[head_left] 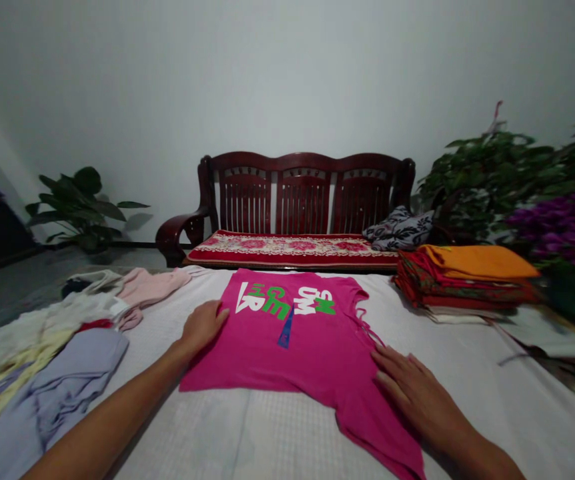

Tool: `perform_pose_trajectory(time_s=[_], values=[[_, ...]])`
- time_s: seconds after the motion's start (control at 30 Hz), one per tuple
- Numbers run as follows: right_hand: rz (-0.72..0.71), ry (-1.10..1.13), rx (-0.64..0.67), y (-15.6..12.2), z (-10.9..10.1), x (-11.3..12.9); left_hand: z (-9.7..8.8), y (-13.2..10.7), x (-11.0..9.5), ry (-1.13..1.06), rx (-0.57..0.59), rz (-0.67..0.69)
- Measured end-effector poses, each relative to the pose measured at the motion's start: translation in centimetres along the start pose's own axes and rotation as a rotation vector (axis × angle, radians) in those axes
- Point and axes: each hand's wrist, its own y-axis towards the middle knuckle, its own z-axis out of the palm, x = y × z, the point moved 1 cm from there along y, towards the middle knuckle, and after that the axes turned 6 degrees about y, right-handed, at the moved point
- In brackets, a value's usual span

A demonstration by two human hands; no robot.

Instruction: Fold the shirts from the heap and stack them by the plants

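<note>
A bright pink T-shirt with white and green lettering and a blue pointed shape lies spread sideways on a white-covered surface. Its hem faces left and its neckline, with loose cords, faces right. My left hand rests at the hem, fingertips over the fabric and fingers loosely stretched. My right hand lies on the shoulder and sleeve side, its fingers extended near the neckline cords. The near sleeve stretches toward me at the lower right. The far sleeve cannot be made out.
Loose clothes, including a lavender garment and a pink one, are heaped at left. A folded stack with orange on top stands at right. Behind is a wooden bench with a cushion; plants flank it.
</note>
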Motion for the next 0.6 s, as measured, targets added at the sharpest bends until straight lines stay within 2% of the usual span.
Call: perform_pose_trajectory(time_s=[0.1, 0.27, 0.37, 0.43, 0.6], values=[[0.136, 0.158, -0.009, 3.0, -1.8, -1.2, -1.5, 3.8, 0.3, -0.098, -0.002, -0.123], [0.296, 0.196, -0.077, 12.1, -3.8, -4.2, -2.6, 9.6, -0.2, -0.132, 0.025, -0.198], [0.45, 0.15, -0.055, 17.4, -3.7, -5.8, -2.3, 12.6, -0.3, -0.152, 0.046, -0.246], [0.501, 0.121, -0.04, 19.9, -3.3, -6.6, -1.9, 14.3, -0.2, -0.175, 0.058, -0.264], [0.576, 0.093, -0.034, 23.0, -1.9, -7.5, -0.1, 17.5, 0.0, -0.263, 0.078, -0.282]])
